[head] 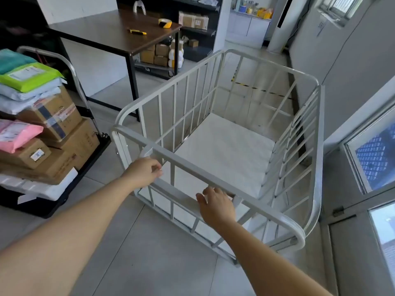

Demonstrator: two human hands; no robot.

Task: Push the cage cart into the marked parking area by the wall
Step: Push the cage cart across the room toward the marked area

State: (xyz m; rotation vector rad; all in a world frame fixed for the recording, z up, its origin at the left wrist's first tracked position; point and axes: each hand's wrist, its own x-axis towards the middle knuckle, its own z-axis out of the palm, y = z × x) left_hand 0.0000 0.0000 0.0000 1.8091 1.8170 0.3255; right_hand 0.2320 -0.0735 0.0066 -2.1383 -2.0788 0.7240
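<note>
A white metal cage cart (205,82) with barred sides and a bare white floor stands in front of me on the tiled floor. My left hand (142,171) grips the left part of the handle bar on its near side. My right hand (218,205) grips the same bar further right. Beyond the cart, yellow-and-black striped tape (252,86) marks lines on the floor beside the grey wall (350,60) on the right. The cart's right side runs close along that wall.
A platform trolley (53,129) stacked with cardboard boxes and coloured mail bags stands at the left. A dark wooden table (119,37) with a tape roll and a yellow cutter is behind it. Shelves with boxes line the back. Windows (376,154) are at the right.
</note>
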